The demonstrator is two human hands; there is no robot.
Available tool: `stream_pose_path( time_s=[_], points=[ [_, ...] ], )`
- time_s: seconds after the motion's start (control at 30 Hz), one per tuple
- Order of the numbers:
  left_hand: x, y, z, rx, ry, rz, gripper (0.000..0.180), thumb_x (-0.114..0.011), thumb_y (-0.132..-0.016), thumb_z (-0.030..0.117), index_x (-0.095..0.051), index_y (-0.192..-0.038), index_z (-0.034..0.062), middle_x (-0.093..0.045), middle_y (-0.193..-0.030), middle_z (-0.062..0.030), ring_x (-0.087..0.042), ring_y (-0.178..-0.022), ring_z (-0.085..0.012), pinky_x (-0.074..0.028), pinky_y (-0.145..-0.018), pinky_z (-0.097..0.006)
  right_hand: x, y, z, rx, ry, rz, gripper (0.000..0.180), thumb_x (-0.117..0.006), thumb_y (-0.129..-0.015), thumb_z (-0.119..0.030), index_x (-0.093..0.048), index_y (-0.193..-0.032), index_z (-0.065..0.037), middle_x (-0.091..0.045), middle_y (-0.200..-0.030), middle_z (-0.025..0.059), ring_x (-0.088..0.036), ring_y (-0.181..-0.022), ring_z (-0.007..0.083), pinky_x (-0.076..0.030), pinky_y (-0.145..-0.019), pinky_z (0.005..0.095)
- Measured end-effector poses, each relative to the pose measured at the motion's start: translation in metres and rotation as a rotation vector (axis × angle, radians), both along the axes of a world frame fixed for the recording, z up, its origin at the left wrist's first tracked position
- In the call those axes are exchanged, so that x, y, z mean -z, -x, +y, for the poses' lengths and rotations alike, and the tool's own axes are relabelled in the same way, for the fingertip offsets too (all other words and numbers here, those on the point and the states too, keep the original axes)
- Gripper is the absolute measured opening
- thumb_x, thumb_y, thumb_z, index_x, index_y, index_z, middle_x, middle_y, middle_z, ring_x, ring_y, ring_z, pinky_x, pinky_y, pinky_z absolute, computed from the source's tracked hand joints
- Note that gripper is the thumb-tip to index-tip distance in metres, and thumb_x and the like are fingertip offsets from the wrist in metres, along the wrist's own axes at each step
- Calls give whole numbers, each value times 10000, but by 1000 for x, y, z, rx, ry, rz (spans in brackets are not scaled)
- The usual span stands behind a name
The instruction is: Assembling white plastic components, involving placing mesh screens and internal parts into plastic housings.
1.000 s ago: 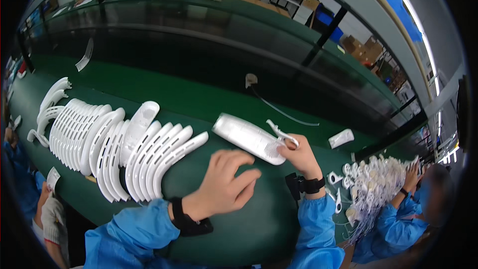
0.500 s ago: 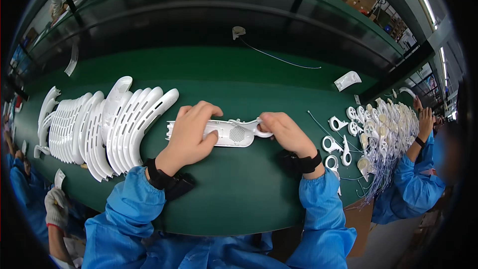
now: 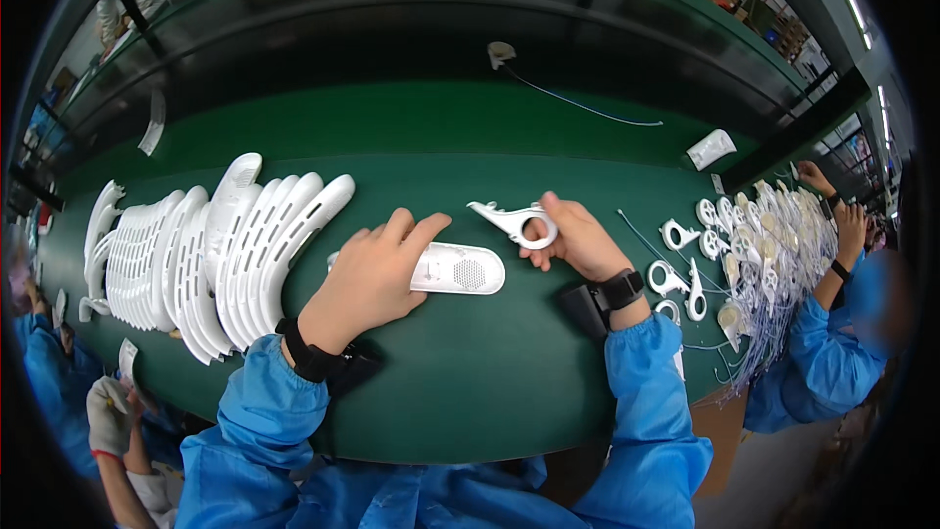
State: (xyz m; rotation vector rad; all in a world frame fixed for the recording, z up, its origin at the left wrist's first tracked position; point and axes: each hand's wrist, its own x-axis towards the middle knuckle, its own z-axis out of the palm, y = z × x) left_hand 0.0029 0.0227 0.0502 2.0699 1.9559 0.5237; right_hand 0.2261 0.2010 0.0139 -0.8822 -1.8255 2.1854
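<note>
My left hand (image 3: 370,274) grips a long white plastic shell (image 3: 441,272) on the green bench, fingers over its left part. The shell's rounded right end shows a round patch of small holes. Just right of it, my right hand (image 3: 580,243) holds a white plastic ring piece (image 3: 511,225) with a pointed arm. Thumb and fingers close around its ring, and the arm points left, apart from the shell. My left fingers hide the other end of the shell.
Curved white slotted shells (image 3: 262,264) stand in a row on the left. Loose ring pieces (image 3: 666,279) and a heap of white parts with cords (image 3: 769,250) lie on the right. A corded disc (image 3: 501,53) sits far back. Co-workers' hands show on both sides.
My right hand has lifted the ring piece off the shell's right end and turned it, so its arm points left. My left hand keeps hold of the shell.
</note>
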Motion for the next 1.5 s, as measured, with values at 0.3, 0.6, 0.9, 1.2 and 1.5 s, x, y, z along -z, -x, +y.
stream_pose_path(
  time_s=[0.3,0.6,0.9,1.2,1.5],
  points=[
    [-21,36,-41,-220,-54,143,343,-739,-663,95,-602,-973,35,-533,-1113,-119,-536,-1016,-309,-403,-919,-460,10,-6,0,83,117,112,503,-343,-1041,-427,-530,-780,-40,-662,-777,178,-627,-584,183,-527,-532,272],
    [-10,63,-57,-506,-40,455,706,-835,-573,61,-527,-1202,149,-481,-1262,-124,-433,-1222,-325,-260,-1071,-542,1,1,-2,111,14,61,533,-329,-1041,-437,-556,-790,-25,-659,-731,182,-629,-539,182,-522,-484,256],
    [5,65,-62,-356,-232,452,679,-667,-671,-32,-534,-1296,195,-364,-1453,-170,-384,-1292,-378,-326,-1030,-517,3,0,-2,102,42,89,510,-336,-1047,-407,-564,-812,-15,-654,-788,188,-639,-600,191,-537,-536,272],
    [13,68,-73,-386,-203,383,517,-730,-710,65,-559,-1197,90,-416,-1407,-165,-389,-1289,-381,-297,-1049,-517,6,-3,-2,149,39,92,501,-322,-1051,-388,-560,-823,-10,-659,-785,192,-648,-604,204,-539,-523,280],
    [-2,69,-73,-457,-212,349,477,-719,-682,57,-490,-1096,4,-431,-1338,-209,-393,-1263,-406,-277,-1048,-502,9,-4,-1,159,60,96,503,-325,-1050,-390,-566,-840,-2,-659,-785,195,-638,-605,197,-540,-541,286]
  ],
)
